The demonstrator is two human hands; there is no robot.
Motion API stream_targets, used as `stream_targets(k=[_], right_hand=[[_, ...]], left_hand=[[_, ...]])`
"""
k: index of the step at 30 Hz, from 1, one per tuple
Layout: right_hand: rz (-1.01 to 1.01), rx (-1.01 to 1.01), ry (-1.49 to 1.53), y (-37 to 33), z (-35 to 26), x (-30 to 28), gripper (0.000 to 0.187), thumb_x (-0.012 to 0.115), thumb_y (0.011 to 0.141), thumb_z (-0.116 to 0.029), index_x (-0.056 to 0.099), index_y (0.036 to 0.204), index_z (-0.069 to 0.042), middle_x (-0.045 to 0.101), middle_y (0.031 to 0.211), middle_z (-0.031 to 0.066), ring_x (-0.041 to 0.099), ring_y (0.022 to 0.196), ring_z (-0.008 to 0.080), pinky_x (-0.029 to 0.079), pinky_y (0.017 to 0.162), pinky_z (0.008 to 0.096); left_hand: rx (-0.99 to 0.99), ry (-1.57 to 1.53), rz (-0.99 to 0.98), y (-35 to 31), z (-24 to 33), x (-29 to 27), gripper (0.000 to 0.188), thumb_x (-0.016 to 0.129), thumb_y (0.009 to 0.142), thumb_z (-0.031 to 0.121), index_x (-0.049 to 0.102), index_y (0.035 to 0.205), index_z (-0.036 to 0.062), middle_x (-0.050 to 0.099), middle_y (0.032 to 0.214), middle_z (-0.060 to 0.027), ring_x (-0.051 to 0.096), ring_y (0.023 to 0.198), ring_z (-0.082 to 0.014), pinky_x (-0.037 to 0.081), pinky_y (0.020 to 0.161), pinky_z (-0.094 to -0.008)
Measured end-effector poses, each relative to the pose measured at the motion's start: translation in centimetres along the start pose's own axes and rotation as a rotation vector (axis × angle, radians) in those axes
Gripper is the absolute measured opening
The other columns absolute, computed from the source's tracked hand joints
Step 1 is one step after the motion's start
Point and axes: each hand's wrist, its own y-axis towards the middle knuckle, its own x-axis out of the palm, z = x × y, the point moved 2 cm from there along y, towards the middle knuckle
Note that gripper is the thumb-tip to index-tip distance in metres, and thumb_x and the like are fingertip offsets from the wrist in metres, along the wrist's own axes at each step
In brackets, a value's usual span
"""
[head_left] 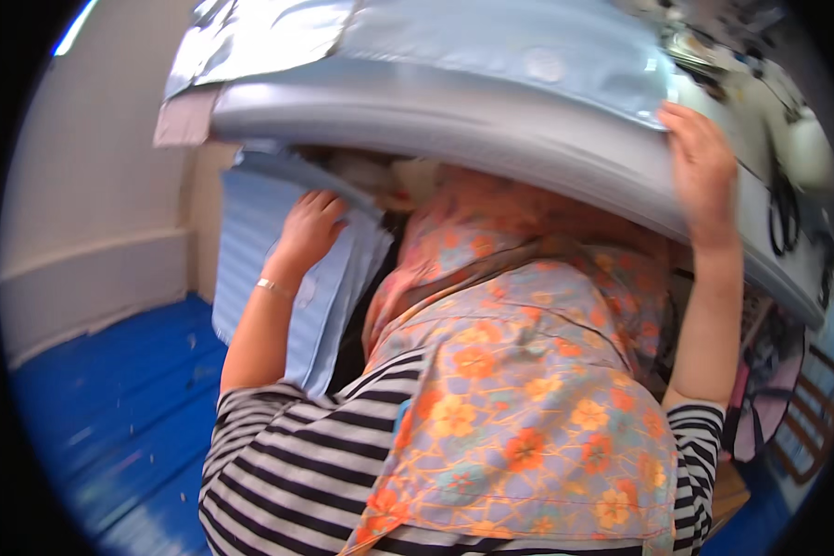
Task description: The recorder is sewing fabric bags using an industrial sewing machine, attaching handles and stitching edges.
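Light blue, cloth-like folded pieces (259, 218) hang in a stack below the table edge on my left. My left hand (313, 227) is closed over the upper part of this stack, its fingers bent. On the table lies a smooth light blue sheet (491, 46) with a pale round patch, beside a shiny silver sheet (259, 32) at the far left. My right hand (704, 171) rests at the table's right front edge, fingers stretched out, fingertips touching the blue sheet's near right corner. Its thumb is hidden.
The grey padded table edge (435, 116) crosses in front of me. Black-handled scissors (784, 218) lie at the right, with blurred clutter beyond. A wooden slatted piece (811, 412) stands lower right. Blue floorboards (120, 408) and a pale wall (93, 157) are on the left.
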Motion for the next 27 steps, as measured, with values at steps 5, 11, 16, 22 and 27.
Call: stream_targets(k=[5, 11, 16, 22, 27], right_hand=[[0.033, -0.011, -0.004, 0.5, -0.9, 1.4, 0.020, 0.065, 0.085, 0.003, 0.070, 0.103, -0.004, 0.071, 0.111, 0.0110, 0.067, 0.104, 0.0292, 0.053, 0.091, 0.0379], [0.038, 0.018, 0.002, 1.0, -0.7, 1.3, 0.020, 0.063, 0.087, 0.000, 0.070, 0.105, -0.002, 0.070, 0.114, 0.0115, 0.065, 0.108, 0.0296, 0.053, 0.094, 0.0388], [0.025, 0.019, -0.014, 1.5, -0.1, 1.5, 0.022, 0.061, 0.088, -0.002, 0.069, 0.109, 0.000, 0.069, 0.118, 0.0124, 0.063, 0.112, 0.0302, 0.051, 0.097, 0.0395], [-0.040, 0.020, -0.042, 0.1, -2.2, 1.6, 0.039, 0.061, 0.087, -0.004, 0.064, 0.126, -0.004, 0.061, 0.134, 0.0164, 0.056, 0.124, 0.0336, 0.044, 0.107, 0.0422], [-0.033, -0.011, 0.047, -4.1, -7.8, 0.6, 0.049, 0.062, 0.079, -0.002, 0.066, 0.127, -0.011, 0.055, 0.139, 0.0176, 0.055, 0.124, 0.0372, 0.043, 0.106, 0.0477]], left_hand=[[0.070, 0.008, 0.109, -1.1, -0.8, -0.7, 0.017, 0.071, 0.074, 0.004, 0.061, 0.088, 0.0037, 0.065, 0.098, -0.0147, 0.062, 0.097, -0.0355, 0.050, 0.091, -0.0444], [0.184, -0.056, 0.430, 0.5, 1.9, -8.0, 0.012, 0.064, 0.082, -0.004, 0.057, 0.090, 0.0016, 0.065, 0.093, -0.0144, 0.063, 0.092, -0.0361, 0.050, 0.093, -0.0470], [0.529, -0.213, 0.741, 10.2, 11.1, -15.3, 0.018, 0.063, 0.079, -0.009, 0.057, 0.091, 0.0028, 0.064, 0.087, -0.0133, 0.063, 0.078, -0.0342, 0.051, 0.077, -0.0419], [0.698, -0.381, 0.642, 24.9, 22.5, -10.8, 0.007, 0.062, 0.087, 0.007, 0.057, 0.087, 0.0036, 0.065, 0.086, -0.0132, 0.064, 0.087, -0.0359, 0.049, 0.079, -0.0447], [0.498, -0.362, 0.556, 30.4, 24.1, -10.0, 0.008, 0.058, 0.090, 0.011, 0.059, 0.089, 0.0033, 0.067, 0.085, -0.0160, 0.064, 0.087, -0.0382, 0.050, 0.081, -0.0462]])
